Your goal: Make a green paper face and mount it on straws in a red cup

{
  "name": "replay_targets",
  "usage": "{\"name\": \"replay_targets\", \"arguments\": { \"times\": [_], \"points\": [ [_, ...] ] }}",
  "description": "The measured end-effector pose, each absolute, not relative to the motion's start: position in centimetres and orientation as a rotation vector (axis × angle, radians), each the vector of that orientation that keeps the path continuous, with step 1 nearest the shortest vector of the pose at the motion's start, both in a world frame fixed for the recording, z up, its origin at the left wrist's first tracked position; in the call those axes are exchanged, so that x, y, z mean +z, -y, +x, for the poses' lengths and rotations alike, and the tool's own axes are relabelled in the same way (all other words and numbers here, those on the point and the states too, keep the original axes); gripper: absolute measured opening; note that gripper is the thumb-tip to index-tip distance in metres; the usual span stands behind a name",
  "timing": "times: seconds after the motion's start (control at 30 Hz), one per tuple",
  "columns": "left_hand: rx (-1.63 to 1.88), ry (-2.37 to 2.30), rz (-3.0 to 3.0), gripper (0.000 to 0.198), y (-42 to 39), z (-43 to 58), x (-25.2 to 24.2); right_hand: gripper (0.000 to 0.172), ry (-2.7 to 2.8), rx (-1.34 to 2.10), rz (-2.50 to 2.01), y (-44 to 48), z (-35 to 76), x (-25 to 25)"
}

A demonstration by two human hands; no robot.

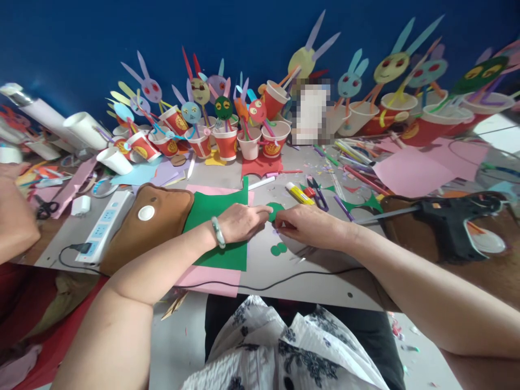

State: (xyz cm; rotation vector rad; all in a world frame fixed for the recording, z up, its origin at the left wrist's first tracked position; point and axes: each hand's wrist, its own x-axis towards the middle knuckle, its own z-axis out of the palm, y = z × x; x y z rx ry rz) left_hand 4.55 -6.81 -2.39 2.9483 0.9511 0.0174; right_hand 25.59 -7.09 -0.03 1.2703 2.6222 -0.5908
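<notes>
A green paper circle lies between my two hands, low over the grey table. My left hand, with a pale bangle at the wrist, has its fingers pressed together and their tips at the circle's left edge. My right hand is closed in a pinch at the circle's lower right edge; its fingertips are partly hidden. Just below, small green paper discs rest on the table. A large green sheet lies under and beside my left hand, over pink paper.
Paper cups with paper rabbit heads line the back. Dark-handled scissors and a yellow tube lie beyond my right hand. A glue gun is at right, a brown cushion and power strip at left. Another person's arm shows far left.
</notes>
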Motion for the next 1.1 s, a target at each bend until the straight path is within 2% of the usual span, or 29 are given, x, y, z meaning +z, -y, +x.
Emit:
{"name": "replay_targets", "arguments": {
  "times": [0.23,0.57,1.1],
  "points": [
    [0.135,-0.942,2.933,0.026,6.89,4.64,-2.58,0.024,-2.594,-0.558,1.273,7.12,25.47,-0.12],
    [0.085,-0.962,2.908,0.020,6.88,4.62,-2.11,0.018,-2.728,-0.540,1.231,7.48,25.14,-0.06],
    [0.261,-1.050,2.720,0.015,6.99,4.72,-2.06,0.020,-2.711,-0.556,1.277,7.49,24.99,-0.90]
  ]
}}
